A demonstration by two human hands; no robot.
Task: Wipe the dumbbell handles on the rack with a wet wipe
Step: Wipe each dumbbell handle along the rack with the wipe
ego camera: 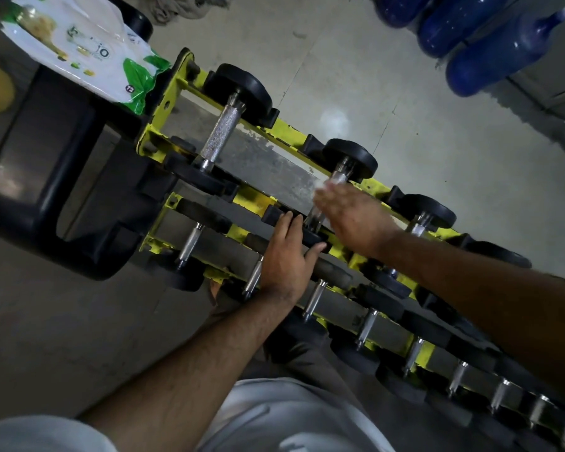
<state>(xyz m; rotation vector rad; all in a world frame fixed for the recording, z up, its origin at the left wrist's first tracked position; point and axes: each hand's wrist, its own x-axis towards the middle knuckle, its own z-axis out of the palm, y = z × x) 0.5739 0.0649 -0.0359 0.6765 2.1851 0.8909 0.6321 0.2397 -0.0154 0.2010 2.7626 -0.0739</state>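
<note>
The second knurled steel dumbbell handle (pixel 327 197) on the top tier of the yellow steel dumbbell rack (pixel 252 199) is being wiped, so the task is judged early — the many handles on the tier below look untouched, though this cannot be confirmed. A white wet wipe (pixel 320 187) is pressed around that handle by the blurred right hand (pixel 353 220), fingers curled over it. The left hand (pixel 286 252) is laid flat, fingers straight, on the dumbbell's near black head (pixel 310 236) — apparently to steady it.

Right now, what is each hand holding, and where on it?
Right hand presses a wet wipe over the middle dumbbell's handle; its grip is blurred. Left hand holds nothing, resting on that dumbbell's near end.
</note>
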